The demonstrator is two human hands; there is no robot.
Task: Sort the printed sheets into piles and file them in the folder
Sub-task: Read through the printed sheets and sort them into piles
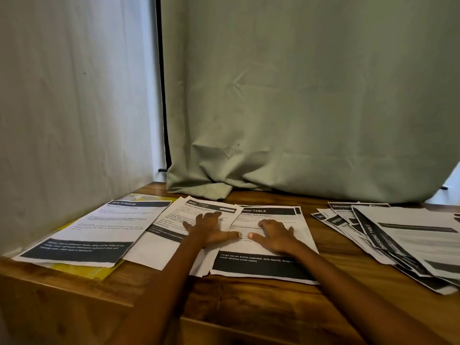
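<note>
Your right hand (275, 235) lies flat, fingers spread, on the sheet headed "…SING TABLE" (267, 247), whose lower band reads "Large serum bottle (opened, with liquid)". Your left hand (211, 229) presses flat and open on the "2652" sheet (174, 235) beside it. Left of that lies the "MULTI-ROOM" sheet (99, 232) over the yellow folder (87, 270). Right of your right hand, well apart, sprawls a loose "DRESSING TABLE" pile (388, 237).

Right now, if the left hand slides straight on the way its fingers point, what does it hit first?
Probably the green cloth bunched at the table's back, after the left hand crosses the 2652 sheet. Depth unclear.
</note>
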